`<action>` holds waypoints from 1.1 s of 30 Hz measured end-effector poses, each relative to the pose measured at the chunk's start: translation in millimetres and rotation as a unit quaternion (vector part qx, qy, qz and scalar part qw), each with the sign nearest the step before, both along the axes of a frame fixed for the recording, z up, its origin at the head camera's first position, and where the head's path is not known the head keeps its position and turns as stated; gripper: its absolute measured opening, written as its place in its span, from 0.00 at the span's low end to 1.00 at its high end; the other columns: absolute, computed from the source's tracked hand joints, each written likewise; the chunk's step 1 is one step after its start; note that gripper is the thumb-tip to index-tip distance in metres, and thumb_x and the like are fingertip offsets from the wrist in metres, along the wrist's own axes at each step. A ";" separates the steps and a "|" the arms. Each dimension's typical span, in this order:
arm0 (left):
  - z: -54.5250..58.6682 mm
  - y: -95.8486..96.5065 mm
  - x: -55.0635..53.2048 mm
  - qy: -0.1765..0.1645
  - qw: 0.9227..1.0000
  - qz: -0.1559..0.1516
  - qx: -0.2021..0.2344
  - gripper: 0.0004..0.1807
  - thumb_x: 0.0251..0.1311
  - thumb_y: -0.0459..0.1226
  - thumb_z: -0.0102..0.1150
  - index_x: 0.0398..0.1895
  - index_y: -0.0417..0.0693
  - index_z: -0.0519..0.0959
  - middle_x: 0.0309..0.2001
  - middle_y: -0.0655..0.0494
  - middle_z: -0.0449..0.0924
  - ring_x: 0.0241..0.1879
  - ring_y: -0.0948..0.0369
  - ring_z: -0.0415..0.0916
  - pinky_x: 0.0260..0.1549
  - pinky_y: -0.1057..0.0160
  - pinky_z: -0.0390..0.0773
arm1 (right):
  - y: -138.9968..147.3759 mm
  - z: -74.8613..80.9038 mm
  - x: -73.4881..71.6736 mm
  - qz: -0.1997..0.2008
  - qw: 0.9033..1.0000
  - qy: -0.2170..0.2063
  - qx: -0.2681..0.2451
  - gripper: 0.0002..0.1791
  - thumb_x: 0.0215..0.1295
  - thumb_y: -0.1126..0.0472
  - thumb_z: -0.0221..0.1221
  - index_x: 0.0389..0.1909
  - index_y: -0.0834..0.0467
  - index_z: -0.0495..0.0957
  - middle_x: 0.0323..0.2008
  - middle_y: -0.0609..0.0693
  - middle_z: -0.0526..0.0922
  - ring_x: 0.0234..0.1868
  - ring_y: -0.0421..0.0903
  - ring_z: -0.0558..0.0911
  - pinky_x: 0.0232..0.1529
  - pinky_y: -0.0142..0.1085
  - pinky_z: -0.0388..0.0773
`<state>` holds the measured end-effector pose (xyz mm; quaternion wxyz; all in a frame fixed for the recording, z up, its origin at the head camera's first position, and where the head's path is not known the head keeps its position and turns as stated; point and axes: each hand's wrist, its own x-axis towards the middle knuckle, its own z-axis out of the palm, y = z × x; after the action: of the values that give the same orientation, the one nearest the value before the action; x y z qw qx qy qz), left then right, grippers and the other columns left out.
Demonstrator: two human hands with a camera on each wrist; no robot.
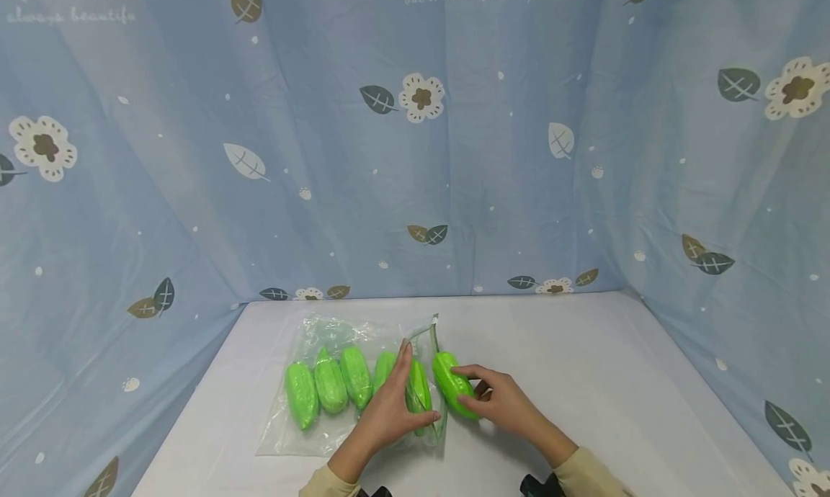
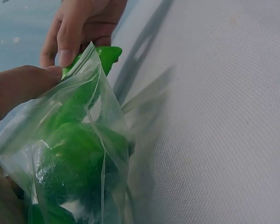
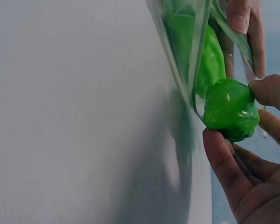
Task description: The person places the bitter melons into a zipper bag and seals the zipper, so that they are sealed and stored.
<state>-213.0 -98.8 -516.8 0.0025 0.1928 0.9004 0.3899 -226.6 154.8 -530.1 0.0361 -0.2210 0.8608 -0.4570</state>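
My right hand [image 1: 509,403] pinches a long, ridged green bitter melon [image 1: 450,382] between thumb and fingers. In the right wrist view, the blunt end of that bitter melon [image 3: 231,109] faces the camera, close by the bag's edge. A clear zip bag [image 1: 279,439] lies flat on the table, its mouth turned to the right. Several similar bitter melons [image 1: 302,396] lie inside it side by side. My left hand [image 1: 389,414] is at the mouth, thumb and straight fingers spread against the film. In the left wrist view, its thumb [image 2: 25,84] lies along the bag's edge.
A white cloth covers the table [image 1: 570,353]. Blue curtains [image 1: 324,137] with printed leaves and flowers hang behind it and along both sides. Dark wrist devices [image 1: 541,486] sit near both cuffs at the front edge of the head view.
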 end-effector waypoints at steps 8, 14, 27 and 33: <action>-0.2 0.1 -0.1 -0.003 1.000 0.000 -0.005 0.70 0.49 0.55 0.78 0.83 0.45 0.38 0.83 0.46 0.36 0.74 0.37 0.56 0.64 0.37 0.68 | -10.4 -1.3 -1.8 0.005 1.000 -0.009 -0.001 0.26 0.68 0.48 0.66 0.65 0.49 0.78 0.59 0.48 0.82 0.36 0.38 0.83 0.34 0.32 0.82; 1.3 0.9 0.4 -0.004 1.000 -0.004 -0.001 0.69 0.50 0.55 0.78 0.83 0.45 0.38 0.83 0.47 0.35 0.73 0.37 0.57 0.64 0.37 0.69 | -15.8 -0.5 -1.0 0.007 1.000 -0.026 -0.006 0.26 0.72 0.49 0.63 0.67 0.51 0.77 0.59 0.53 0.82 0.36 0.39 0.84 0.32 0.32 0.83; 1.0 1.9 0.4 0.018 1.000 0.005 -0.009 0.69 0.49 0.56 0.78 0.83 0.46 0.39 0.82 0.48 0.38 0.72 0.39 0.62 0.61 0.39 0.73 | -23.7 2.1 -4.7 -0.002 0.999 -0.047 -0.002 0.25 0.71 0.51 0.63 0.67 0.49 0.77 0.57 0.54 0.83 0.37 0.40 0.84 0.30 0.33 0.82; -0.1 2.5 1.1 0.027 1.000 0.000 0.000 0.69 0.49 0.54 0.79 0.83 0.45 0.40 0.82 0.46 0.39 0.73 0.39 0.58 0.64 0.39 0.70 | -29.3 2.7 -6.9 0.002 0.998 -0.061 -0.006 0.25 0.71 0.51 0.63 0.67 0.47 0.77 0.59 0.54 0.81 0.38 0.41 0.84 0.30 0.34 0.82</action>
<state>-211.9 -96.4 -517.0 -0.0219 0.2029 0.9004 0.3841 -233.5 125.6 -527.3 0.0878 -0.1947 0.8541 -0.4743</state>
